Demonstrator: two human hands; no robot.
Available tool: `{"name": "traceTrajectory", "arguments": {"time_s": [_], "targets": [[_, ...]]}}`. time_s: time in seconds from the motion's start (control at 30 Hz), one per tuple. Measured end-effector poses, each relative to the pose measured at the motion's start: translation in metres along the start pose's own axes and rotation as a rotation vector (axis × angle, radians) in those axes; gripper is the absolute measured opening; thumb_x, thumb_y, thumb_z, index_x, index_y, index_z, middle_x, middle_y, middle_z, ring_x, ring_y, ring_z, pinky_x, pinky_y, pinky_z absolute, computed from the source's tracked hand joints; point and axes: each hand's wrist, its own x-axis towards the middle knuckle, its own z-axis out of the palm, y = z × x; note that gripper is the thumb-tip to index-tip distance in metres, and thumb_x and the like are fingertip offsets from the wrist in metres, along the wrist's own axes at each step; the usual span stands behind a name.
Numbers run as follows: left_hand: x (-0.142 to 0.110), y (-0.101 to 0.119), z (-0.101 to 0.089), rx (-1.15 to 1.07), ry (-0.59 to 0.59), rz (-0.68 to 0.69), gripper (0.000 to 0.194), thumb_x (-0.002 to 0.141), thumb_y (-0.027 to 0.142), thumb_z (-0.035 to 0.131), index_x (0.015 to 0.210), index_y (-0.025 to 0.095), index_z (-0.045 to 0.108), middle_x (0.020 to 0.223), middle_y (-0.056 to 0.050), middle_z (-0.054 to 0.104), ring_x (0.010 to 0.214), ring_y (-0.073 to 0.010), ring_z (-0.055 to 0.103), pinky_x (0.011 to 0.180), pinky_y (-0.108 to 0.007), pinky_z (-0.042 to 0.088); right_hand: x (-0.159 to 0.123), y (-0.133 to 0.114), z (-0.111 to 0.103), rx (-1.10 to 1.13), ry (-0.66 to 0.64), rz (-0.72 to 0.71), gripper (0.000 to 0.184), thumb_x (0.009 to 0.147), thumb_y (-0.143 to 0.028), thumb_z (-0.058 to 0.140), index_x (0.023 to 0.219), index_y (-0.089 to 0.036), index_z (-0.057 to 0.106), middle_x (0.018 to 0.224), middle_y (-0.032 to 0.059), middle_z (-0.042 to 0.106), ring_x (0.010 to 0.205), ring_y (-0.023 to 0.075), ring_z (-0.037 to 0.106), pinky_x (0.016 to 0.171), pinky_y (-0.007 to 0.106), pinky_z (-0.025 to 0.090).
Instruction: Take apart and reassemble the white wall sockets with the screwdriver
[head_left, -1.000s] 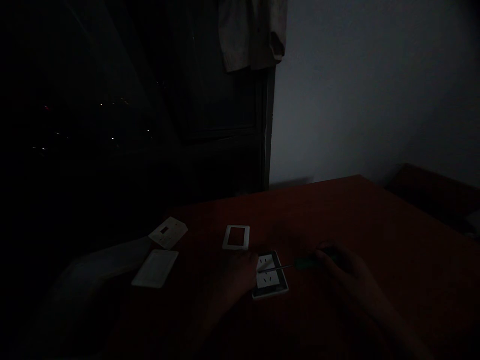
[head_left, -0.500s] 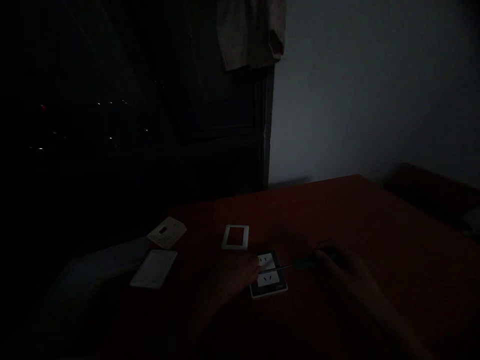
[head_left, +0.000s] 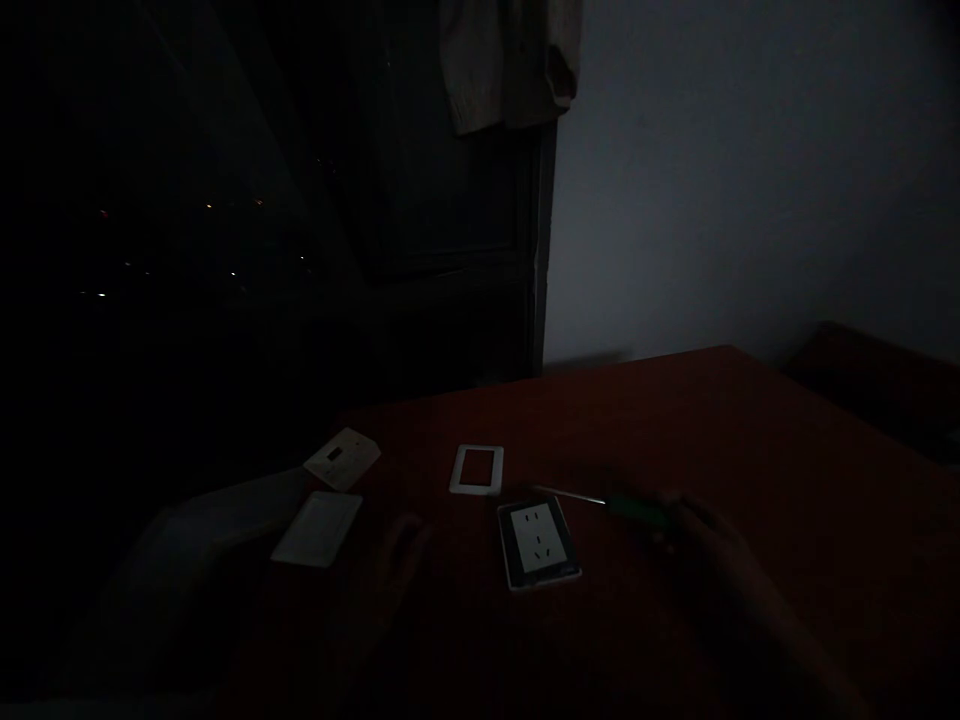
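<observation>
"Screwdriver [head_left: 637,509] first: how is it held?"

"By its green handle, in the right hand [head_left: 705,530]. The fingers are closed round it, though the exact grip is hidden by the dark. The blade is pointed leftward, its tip near the far edge of the socket plate [head_left: 538,538]. Whether the edge is touched cannot be told."

"And what has been changed?"

"The blade has been moved off the socket's white face, where it was laid across a moment ago, and the left hand [head_left: 397,565] has been drawn back from the plate's left side. The face is now left uncovered, its slots in plain sight, and the plate is steadied by neither hand. Any prying or turning would, it is judged, be poorly braced like this."

"Is anything held in the left?"

"Nothing can be seen in it. The fingers are loosely curled, with thumb and finger parted, but detail is lost in shadow."

"The rest?"

"On the red-brown table [head_left: 660,420], a white frame [head_left: 456,470] is set beyond the socket plate, to its left. Farther left, a pale blank plate [head_left: 318,528] and a cream slotted piece [head_left: 356,460] are placed close together."
</observation>
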Motion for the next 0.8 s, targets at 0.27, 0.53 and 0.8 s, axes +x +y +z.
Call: {"name": "traceTrajectory", "arguments": {"time_s": [0.27, 0.53, 0.8], "targets": [[-0.003, -0.039, -0.002, -0.029, 0.063, -0.135, 0.027, 0.087, 0.04, 0.039, 0.082, 0.024, 0.06, 0.08, -0.001, 0.071, 0.077, -0.0206, 0.069, 0.073, -0.031, 0.053, -0.011, 0.002, 0.014, 0.051, -0.136, 0.065, 0.043, 0.062, -0.051, 0.072, 0.097, -0.026, 0.072, 0.095, 0.0093, 0.073, 0.09, 0.0318, 0.064, 0.068, 0.037, 0.049], [0.003, -0.04, 0.004, 0.149, -0.007, 0.035, 0.027, 0.089, 0.042, 0.04, 0.091, 0.026, 0.062, 0.092, -0.002, 0.071, 0.088, -0.0207, 0.067, 0.077, -0.031, 0.05, -0.011, 0.008, 0.03, 0.013, -0.286, 0.135, 0.054, 0.076, -0.066, 0.057, 0.1, -0.019, 0.07, 0.086, 0.0059, 0.07, 0.072, 0.0195, 0.059, 0.06, 0.028, 0.044], [0.006, -0.041, 0.0, 0.187, 0.062, 0.097, 0.029, 0.093, 0.037, 0.035, 0.1, 0.024, 0.06, 0.101, -0.005, 0.068, 0.093, -0.0224, 0.065, 0.081, -0.036, 0.05, -0.014, 0.005, 0.028, 0.019, -0.282, 0.126, 0.057, 0.074, -0.068, 0.058, 0.1, -0.019, 0.07, 0.084, 0.0059, 0.07, 0.074, 0.0204, 0.06, 0.061, 0.028, 0.044]]}}
